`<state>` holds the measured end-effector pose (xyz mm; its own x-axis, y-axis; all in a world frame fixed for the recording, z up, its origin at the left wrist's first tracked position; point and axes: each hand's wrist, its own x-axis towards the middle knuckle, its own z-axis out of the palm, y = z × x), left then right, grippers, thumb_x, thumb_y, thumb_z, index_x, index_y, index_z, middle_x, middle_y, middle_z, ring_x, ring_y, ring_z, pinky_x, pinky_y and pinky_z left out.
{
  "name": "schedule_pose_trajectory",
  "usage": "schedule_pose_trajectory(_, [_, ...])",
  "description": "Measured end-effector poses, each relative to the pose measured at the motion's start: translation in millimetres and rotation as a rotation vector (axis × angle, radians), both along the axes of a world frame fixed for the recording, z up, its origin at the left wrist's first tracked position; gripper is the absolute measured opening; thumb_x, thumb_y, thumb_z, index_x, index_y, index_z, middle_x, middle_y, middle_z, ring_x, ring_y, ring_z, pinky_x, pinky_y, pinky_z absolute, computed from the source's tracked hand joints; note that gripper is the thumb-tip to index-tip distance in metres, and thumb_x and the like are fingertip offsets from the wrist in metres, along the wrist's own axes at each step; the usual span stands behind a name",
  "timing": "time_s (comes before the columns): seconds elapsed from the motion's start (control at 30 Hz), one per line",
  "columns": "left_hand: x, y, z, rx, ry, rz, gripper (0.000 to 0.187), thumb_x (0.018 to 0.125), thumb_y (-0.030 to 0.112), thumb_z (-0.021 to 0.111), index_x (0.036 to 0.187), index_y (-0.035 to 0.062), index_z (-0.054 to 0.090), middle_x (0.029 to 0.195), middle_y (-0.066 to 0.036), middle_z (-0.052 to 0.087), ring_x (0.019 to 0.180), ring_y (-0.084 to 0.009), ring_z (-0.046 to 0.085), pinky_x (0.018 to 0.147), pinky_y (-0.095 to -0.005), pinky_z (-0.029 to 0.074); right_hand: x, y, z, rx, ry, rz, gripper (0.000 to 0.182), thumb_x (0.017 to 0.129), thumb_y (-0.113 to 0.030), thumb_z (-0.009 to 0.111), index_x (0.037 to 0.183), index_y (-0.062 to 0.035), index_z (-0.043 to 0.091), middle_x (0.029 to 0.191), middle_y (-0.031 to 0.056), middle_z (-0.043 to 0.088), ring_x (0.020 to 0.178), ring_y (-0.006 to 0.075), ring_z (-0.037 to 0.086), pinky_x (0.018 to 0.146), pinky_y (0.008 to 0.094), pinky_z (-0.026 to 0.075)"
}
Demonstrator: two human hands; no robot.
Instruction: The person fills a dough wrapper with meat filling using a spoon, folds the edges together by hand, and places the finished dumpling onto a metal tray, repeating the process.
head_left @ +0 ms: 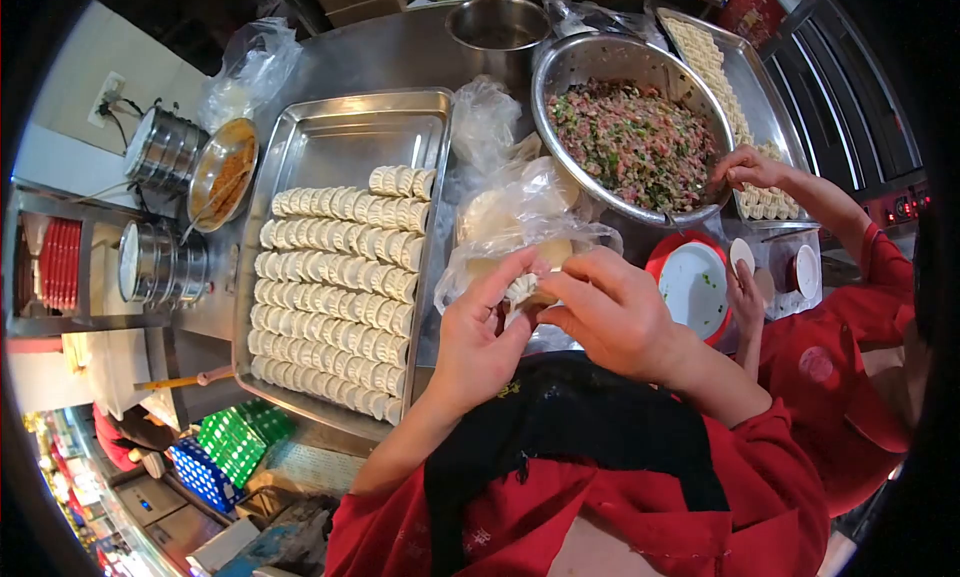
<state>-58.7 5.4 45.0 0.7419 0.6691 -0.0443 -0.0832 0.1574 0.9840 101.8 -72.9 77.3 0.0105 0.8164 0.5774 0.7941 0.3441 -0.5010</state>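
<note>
The dumpling (pixel 521 288) pinched between the left hand (pixel 482 339) and the right hand (pixel 612 312) was pale cream – the same shade as the rows of dumplings (pixel 335 287) on the silver steel tray (pixel 345 127). The filling (pixel 632 142) in the steel bowl (pixel 590 57) was pink, flecked with green. The plate (pixel 692 289) was white inside with a red rim. The sleeves (pixel 760 477) were red, under a black apron (pixel 560 417). The co-worker's sleeve (pixel 885 267) was red too. The crates (pixel 225 457) at lower left were green and blue – each with a white grid pattern.
</note>
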Motion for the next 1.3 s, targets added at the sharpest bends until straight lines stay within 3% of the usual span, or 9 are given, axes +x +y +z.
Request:
schedule_pose_trajectory(0.17, [5, 5, -2, 0.055, 0.036, -0.005, 0.056, 0.080, -0.015, 0.050, 0.134, 0.0010, 0.046, 0.122, -0.009, 0.056, 0.108, -0.0115, 0.053, 0.090, -0.0233, 0.044, 6, 7, -2, 0.022, -0.208, 0.073, 0.029, 0.068, -0.008, 0.062, 0.095, 0.0016, 0.061, 0.091, 0.0125, 0.058, 0.076, 0.0285, 0.060, 0.063, 0.0364, 0.050])
schedule_pose_trajectory(0.37, [10, 9, -3, -0.087, -0.079, -0.046, 0.055, 0.080, -0.012, 0.054, 0.133, 0.0006, 0.047, 0.121, -0.009, 0.057, 0.111, -0.0125, 0.053, 0.092, -0.0246, 0.044, 10, 8, -12, 0.073, -0.239, 0.023, 0.028, 0.066, -0.009, 0.063, 0.093, 0.0014, 0.061, 0.091, 0.0125, 0.058, 0.077, 0.0277, 0.060, 0.063, 0.0357, 0.050])
schedule_pose_trajectory(0.67, [13, 18, -3, -0.141, -0.055, -0.046, 0.053, 0.080, -0.012, 0.058, 0.131, -0.0015, 0.048, 0.121, -0.009, 0.056, 0.113, -0.0146, 0.052, 0.098, -0.0274, 0.040, 9, 5, 3, -0.117, -0.004, -0.062, 0.038, 0.064, -0.008, 0.078, 0.099, -0.0011, 0.063, 0.087, 0.0108, 0.057, 0.074, 0.0279, 0.060, 0.063, 0.0367, 0.051])
schedule_pose_trajectory(0.87, [17, 24, -7, -0.150, -0.037, -0.054, 0.051, 0.080, -0.012, 0.058, 0.129, -0.0023, 0.050, 0.120, -0.009, 0.056, 0.109, -0.0136, 0.054, 0.094, -0.0264, 0.042, 12, 7, -23, -0.086, -0.077, -0.068, 0.031, 0.067, -0.011, 0.076, 0.093, -0.0016, 0.062, 0.082, 0.0108, 0.057, 0.072, 0.0281, 0.060, 0.059, 0.0366, 0.050])
schedule_pose_trajectory(0.97, [20, 27, -5, -0.321, 0.069, -0.095, 0.055, 0.076, -0.013, 0.062, 0.128, -0.0051, 0.049, 0.124, -0.010, 0.054, 0.118, -0.0161, 0.048, 0.101, -0.0294, 0.038, 14, 11, -29, -0.077, -0.104, -0.071, 0.025, 0.069, -0.010, 0.073, 0.089, -0.0016, 0.061, 0.080, 0.0109, 0.057, 0.069, 0.0284, 0.060, 0.058, 0.0366, 0.049])
schedule_pose_trajectory(1.17, [25, 30, -18, -0.196, 0.069, -0.074, 0.052, 0.077, -0.011, 0.063, 0.127, -0.0056, 0.050, 0.123, -0.011, 0.056, 0.115, -0.0155, 0.051, 0.099, -0.0281, 0.040, 13, 27, -12, -0.164, 0.001, -0.060, 0.017, 0.069, -0.006, 0.066, 0.085, -0.0052, 0.061, 0.082, 0.0075, 0.056, 0.074, 0.0268, 0.058, 0.061, 0.0362, 0.048])
schedule_pose_trajectory(1.23, [31, 32, -17, -0.098, 0.086, -0.048, 0.049, 0.077, -0.010, 0.058, 0.124, 0.0029, 0.056, 0.111, -0.006, 0.062, 0.092, -0.0086, 0.057, 0.076, -0.0207, 0.046, 17, 29, -21, -0.184, -0.038, -0.020, 0.016, 0.069, -0.009, 0.066, 0.083, -0.0059, 0.060, 0.083, 0.0067, 0.056, 0.075, 0.0259, 0.057, 0.062, 0.0357, 0.048])
schedule_pose_trajectory(1.27, [27, 35, -9, -0.012, 0.330, -0.100, 0.047, 0.076, -0.007, 0.060, 0.121, 0.0056, 0.060, 0.108, -0.004, 0.063, 0.077, -0.0076, 0.054, 0.064, -0.0193, 0.042, 19, 32, -25, -0.195, -0.078, 0.023, 0.015, 0.068, -0.012, 0.066, 0.080, -0.0067, 0.059, 0.084, 0.0059, 0.056, 0.075, 0.0250, 0.057, 0.062, 0.0352, 0.047])
schedule_pose_trajectory(1.3, [26, 36, -17, -0.002, 0.345, -0.088, 0.047, 0.076, -0.007, 0.060, 0.121, 0.0056, 0.060, 0.108, -0.004, 0.063, 0.077, -0.0076, 0.054, 0.064, -0.0193, 0.042, 20, 34, -27, -0.182, -0.065, 0.033, 0.015, 0.068, -0.012, 0.066, 0.080, -0.0067, 0.059, 0.084, 0.0059, 0.056, 0.075, 0.0250, 0.057, 0.062, 0.0352, 0.047])
